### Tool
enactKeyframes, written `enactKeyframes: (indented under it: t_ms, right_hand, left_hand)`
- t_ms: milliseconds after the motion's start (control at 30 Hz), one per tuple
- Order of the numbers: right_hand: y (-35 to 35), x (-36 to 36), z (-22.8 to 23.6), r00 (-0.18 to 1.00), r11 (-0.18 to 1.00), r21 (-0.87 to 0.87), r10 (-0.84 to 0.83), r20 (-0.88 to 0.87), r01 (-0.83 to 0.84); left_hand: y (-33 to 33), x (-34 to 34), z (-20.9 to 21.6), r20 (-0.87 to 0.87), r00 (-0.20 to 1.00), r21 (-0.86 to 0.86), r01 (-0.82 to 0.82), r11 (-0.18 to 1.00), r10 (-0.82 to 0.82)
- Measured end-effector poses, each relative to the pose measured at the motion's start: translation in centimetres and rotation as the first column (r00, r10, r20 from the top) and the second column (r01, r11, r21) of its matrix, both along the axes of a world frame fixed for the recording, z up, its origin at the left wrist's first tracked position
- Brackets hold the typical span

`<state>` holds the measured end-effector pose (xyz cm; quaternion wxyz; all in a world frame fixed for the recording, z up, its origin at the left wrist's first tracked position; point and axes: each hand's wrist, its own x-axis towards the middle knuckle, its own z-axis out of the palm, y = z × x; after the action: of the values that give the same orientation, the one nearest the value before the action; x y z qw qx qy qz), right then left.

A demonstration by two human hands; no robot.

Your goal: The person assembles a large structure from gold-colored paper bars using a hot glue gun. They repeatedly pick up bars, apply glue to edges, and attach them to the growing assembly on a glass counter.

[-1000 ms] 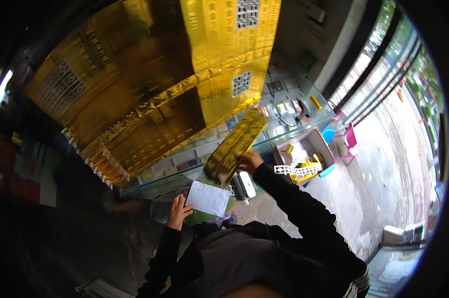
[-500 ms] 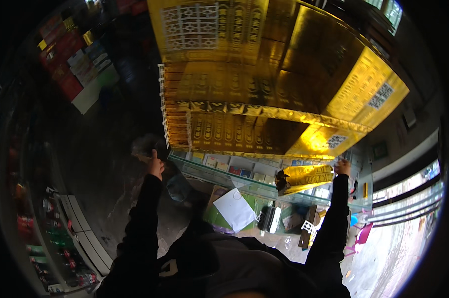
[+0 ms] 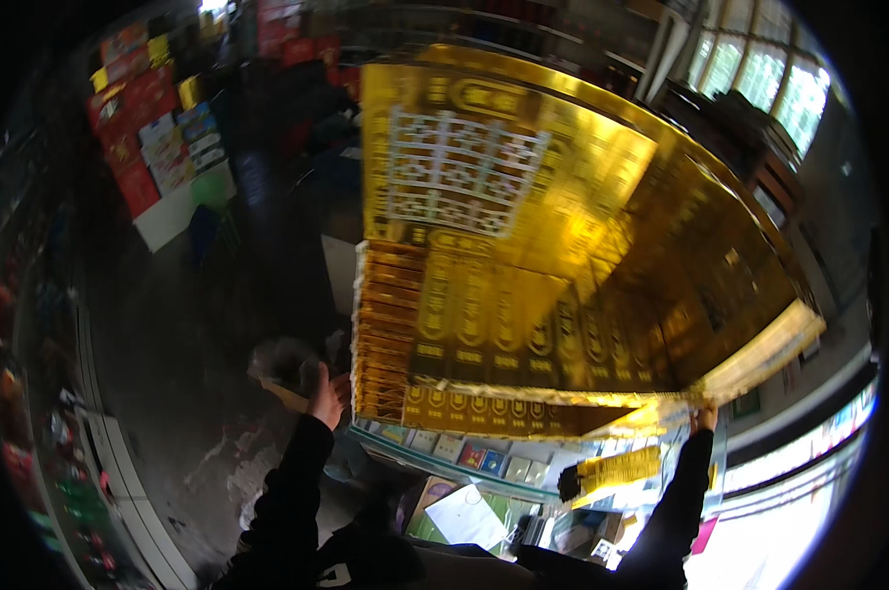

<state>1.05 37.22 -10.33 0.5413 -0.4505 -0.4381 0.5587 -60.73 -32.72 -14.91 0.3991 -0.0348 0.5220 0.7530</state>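
A large gold foil cardboard structure [image 3: 503, 324], with tiered printed panels and white lattice strips, stands before me above the glass counter. My left hand [image 3: 328, 395] is beside its lower left edge, fingers stretched toward it and thumb raised; whether the fingertips touch it is hard to tell. At the lower right corner, my right hand [image 3: 705, 418] has its fingers closed on the structure's bottom edge. A gold printed strip with a dark end [image 3: 617, 472] lies on the glass display counter [image 3: 415, 447] below, near my right forearm.
Small packs sit inside the counter. A white paper sheet [image 3: 467, 516] lies on a green surface near me. Stacked red boxes [image 3: 130, 147] stand at the far left, a bottle shelf [image 3: 71, 472] lines the left, and a bright opening [image 3: 789, 521] is at right.
The view has tilted up, so the gold structure sits lower and more of its upper panel shows. My left hand has come closer to its edge; my right hand stays at the corner.
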Motion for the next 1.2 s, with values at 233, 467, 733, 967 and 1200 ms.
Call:
enactKeyframes:
  t_ms: [233,467,733,967,1200]
  right_hand:
    - [3.6,2.2,0.6,0.994,0.971,-0.212,-0.101,0.043,0.108]
    - [3.3,0.4,0.1,0.912,0.96,-0.156,-0.16,0.376,0.233]
    - [-5.8,-2.6,-0.4,0.955,0.994,0.06,0.074,0.286,-0.095]
    - [-16.5,-10.9,2.3,0.947,0.983,0.184,-0.04,0.319,-0.021]
    - [-28.5,-14.2,4.9,0.903,0.961,0.247,0.01,0.43,-0.128]
  left_hand:
    - [2.3,-2.0,-2.3,0.188,0.982,0.081,0.016,0.997,-0.032]
    - [4.1,-4.1,-3.9,0.273,0.962,0.283,-0.062,0.957,-0.019]
    - [8.1,-10.9,-4.0,0.31,0.944,0.601,-0.103,0.793,-0.112]
    - [14.2,-19.1,-4.0,0.652,0.716,0.51,-0.657,0.556,0.248]
    - [13.0,-11.8,1.0,0.603,0.784,0.439,-0.479,0.76,0.146]
